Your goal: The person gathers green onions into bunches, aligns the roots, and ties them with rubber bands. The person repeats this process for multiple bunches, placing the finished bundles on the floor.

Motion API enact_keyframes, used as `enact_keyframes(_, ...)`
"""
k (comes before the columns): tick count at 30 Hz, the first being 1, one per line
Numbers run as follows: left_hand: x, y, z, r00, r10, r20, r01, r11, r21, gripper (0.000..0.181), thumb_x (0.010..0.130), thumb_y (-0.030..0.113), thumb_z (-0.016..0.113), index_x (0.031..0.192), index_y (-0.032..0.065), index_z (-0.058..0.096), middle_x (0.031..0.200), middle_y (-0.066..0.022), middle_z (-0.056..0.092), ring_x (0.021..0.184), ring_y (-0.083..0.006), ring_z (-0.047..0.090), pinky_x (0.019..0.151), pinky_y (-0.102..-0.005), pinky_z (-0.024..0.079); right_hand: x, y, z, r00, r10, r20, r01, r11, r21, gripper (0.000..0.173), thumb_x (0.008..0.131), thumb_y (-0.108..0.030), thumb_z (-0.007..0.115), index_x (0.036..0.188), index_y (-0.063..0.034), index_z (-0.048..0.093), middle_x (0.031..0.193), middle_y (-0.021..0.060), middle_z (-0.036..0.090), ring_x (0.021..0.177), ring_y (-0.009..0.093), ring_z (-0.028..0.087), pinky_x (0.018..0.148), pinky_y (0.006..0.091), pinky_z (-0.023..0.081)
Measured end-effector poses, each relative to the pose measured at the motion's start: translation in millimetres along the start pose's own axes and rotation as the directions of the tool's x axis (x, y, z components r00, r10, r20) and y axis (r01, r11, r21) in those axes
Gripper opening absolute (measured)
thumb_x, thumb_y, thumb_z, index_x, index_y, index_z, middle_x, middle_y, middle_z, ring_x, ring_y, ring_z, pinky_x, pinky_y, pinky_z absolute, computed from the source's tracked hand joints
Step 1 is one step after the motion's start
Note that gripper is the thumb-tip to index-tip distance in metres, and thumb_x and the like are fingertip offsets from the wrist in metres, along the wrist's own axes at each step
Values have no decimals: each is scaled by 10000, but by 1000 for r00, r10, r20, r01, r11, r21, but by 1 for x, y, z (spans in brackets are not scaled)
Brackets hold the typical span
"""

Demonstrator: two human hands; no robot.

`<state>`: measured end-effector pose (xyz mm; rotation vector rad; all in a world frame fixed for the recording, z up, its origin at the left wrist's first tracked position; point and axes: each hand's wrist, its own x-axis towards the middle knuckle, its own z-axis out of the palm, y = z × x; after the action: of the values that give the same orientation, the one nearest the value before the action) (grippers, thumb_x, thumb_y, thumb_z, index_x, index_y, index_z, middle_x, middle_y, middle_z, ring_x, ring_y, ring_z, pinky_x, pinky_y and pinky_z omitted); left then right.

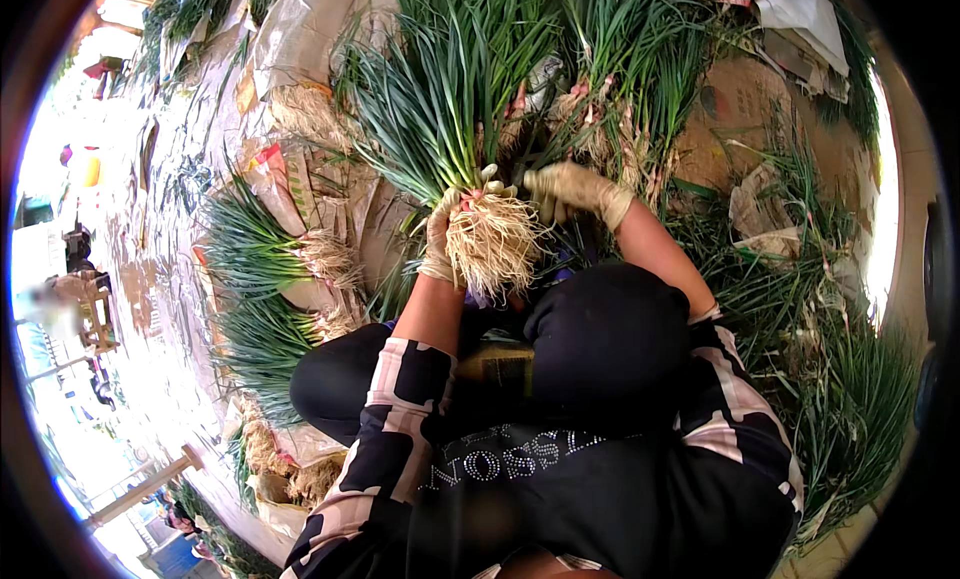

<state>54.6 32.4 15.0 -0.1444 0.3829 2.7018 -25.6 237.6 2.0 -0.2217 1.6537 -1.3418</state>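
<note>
In a pale glove, my left hand (444, 238) holds a thick bunch of green onions (469, 193) near the base of the stalks. The dense pale roots hang towards my knees, and the long green leaves fan out away from me. My right hand (574, 190), gloved too, is to the right of the roots, a little apart from them; its fingers are blurred and partly dark, so I cannot tell whether they hold anything. Just beyond it lie more green onions (589, 103) with pinkish bulbs and tangled roots.
Tied-looking bundles of green onions (259, 253) lie at the left on cardboard and sheeting. Loose leaves and stalks (795, 309) are heaped at the right. A cardboard sheet (739, 121) lies at the upper right, near crumpled paper (757, 204). A wooden bar (146, 489) stands at the lower left.
</note>
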Motion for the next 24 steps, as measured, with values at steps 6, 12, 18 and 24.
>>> enact_keyframes(6, -7, 0, -13, 980, -61, -188, 87, 987, 132, 549, 869, 372, 519, 1260, -5, 443, 1075, -175, 595, 967, -307, 582, 849, -467, 483, 30, -23, 14, 963, -107, -246, 76, 988, -135, 580, 850, -550, 519, 976, 10, 601, 762, 89, 634, 607, 134, 574, 548, 276, 475)
enact_keyframes(12, -5, -1, -21, 998, -29, -50, 30, 999, 25, 529, 870, 289, 536, 1265, -46, 422, 1103, -202, 583, 1004, -348, 572, 892, -526, 448, 42, -24, 22, 882, -305, -360, 192, 929, -316, 420, 824, -370, 556, 998, 9, 602, 826, 186, 646, 717, 358, 602, 714, 391, 469)
enact_keyframes(18, 14, -19, -3, 961, 170, -217, -169, 985, 24, 520, 845, 389, 520, 1186, -4, 508, 921, -108, 608, 901, -282, 551, 786, -438, 478, 31, -16, 26, 569, -476, -671, 245, 876, -414, 365, 827, -387, 547, 783, -26, 576, 688, 190, 592, 672, 376, 575, 642, 440, 450)
enact_keyframes(24, 52, -36, 17, 935, 226, -273, -237, 971, -7, 438, 854, 381, 492, 1081, 11, 549, 826, -63, 583, 844, -218, 532, 799, -393, 450, 4, -37, 9, 463, -240, -854, 649, 748, 142, 164, 903, -187, 559, 795, -64, 550, 692, 15, 585, 564, 71, 561, 470, 209, 445)
